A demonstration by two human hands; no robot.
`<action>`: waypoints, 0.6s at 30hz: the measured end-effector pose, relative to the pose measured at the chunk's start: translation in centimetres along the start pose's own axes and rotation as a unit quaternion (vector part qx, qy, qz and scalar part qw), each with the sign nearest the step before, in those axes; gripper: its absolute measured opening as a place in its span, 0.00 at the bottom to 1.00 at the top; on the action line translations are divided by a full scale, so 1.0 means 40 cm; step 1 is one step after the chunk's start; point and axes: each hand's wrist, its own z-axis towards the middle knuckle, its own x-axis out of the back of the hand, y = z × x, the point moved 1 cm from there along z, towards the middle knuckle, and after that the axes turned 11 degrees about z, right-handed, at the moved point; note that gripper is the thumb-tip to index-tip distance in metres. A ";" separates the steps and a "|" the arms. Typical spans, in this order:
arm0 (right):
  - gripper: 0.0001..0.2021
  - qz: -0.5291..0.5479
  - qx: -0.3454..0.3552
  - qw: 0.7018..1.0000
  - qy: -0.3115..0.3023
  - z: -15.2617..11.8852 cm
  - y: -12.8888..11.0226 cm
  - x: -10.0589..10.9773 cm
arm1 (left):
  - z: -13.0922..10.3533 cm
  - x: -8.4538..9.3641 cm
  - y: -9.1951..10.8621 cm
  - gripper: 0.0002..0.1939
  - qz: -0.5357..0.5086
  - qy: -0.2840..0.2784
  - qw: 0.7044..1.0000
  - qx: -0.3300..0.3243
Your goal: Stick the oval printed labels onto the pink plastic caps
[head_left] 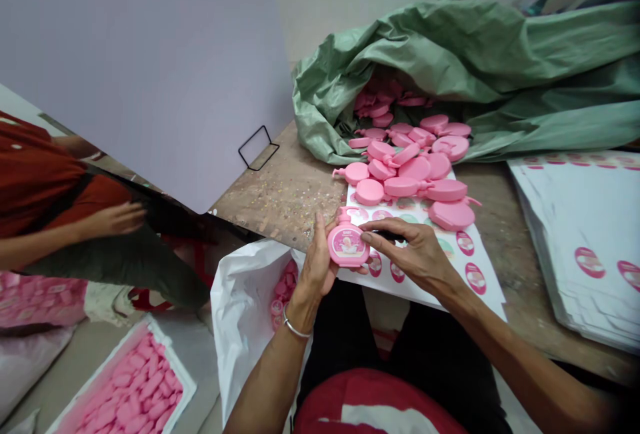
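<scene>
A small pink toy pump bottle (pixel 349 245) with a round printed label on its front is upright in my left hand (pixel 320 257), whose fingers close around its left side and back. The thumb and forefinger of my right hand (pixel 420 251) touch the label's right edge. A dark slim tool (pixel 393 235) shows between the fingers of that hand; its tip is hidden. Beneath my hands lies a white sheet of round stickers (pixel 487 274), some spots bare. Just beyond it is a pile of unlabelled pink bottles (pixel 415 169).
The bottles spill from a green sack (pixel 480 54) on the wooden table (pixel 280 194). More sticker sheets (pixel 565 267) are stacked right. Below left hangs a white bag (pixel 235 314) with labelled pieces; a crate (pixel 187 391) holds pink parts. A grey panel (pixel 150 54) and another person (pixel 60 187) are left.
</scene>
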 end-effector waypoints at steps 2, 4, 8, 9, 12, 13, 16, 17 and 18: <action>0.12 -0.004 0.002 1.000 0.000 0.001 0.000 0.001 | -0.001 -0.001 0.002 0.34 0.003 -0.001 1.000 0.003; 0.12 -0.006 0.002 1.000 -0.001 0.002 -0.001 0.002 | -0.002 0.000 0.003 0.34 0.004 -0.001 1.000 0.003; 0.13 -0.005 -0.003 1.000 -0.003 0.004 -0.007 0.003 | 0.001 0.002 0.000 0.34 0.006 0.005 1.000 -0.006; 0.13 -0.005 -0.004 1.000 -0.002 0.004 -0.007 0.003 | 0.001 0.002 -0.001 0.34 0.006 0.005 1.000 -0.006; 0.14 -0.009 -0.007 1.000 0.001 0.002 -0.007 0.002 | 0.001 0.000 0.000 0.35 0.008 0.000 1.000 -0.004; 0.14 -0.010 -0.008 1.000 0.001 0.002 -0.005 0.002 | 0.000 -0.001 0.002 0.35 0.009 -0.001 1.000 -0.004; 0.13 -0.007 -0.006 1.000 0.000 0.001 0.001 0.003 | -0.006 -0.005 0.009 0.35 0.012 -0.015 1.000 -0.010; 0.13 -0.007 -0.004 1.000 -0.001 0.002 0.003 0.005 | -0.009 -0.006 0.011 0.35 0.017 -0.023 0.999 -0.016; 0.13 -0.012 0.002 1.000 -0.003 0.002 0.004 0.008 | -0.011 -0.007 0.013 0.34 0.028 -0.031 0.999 -0.025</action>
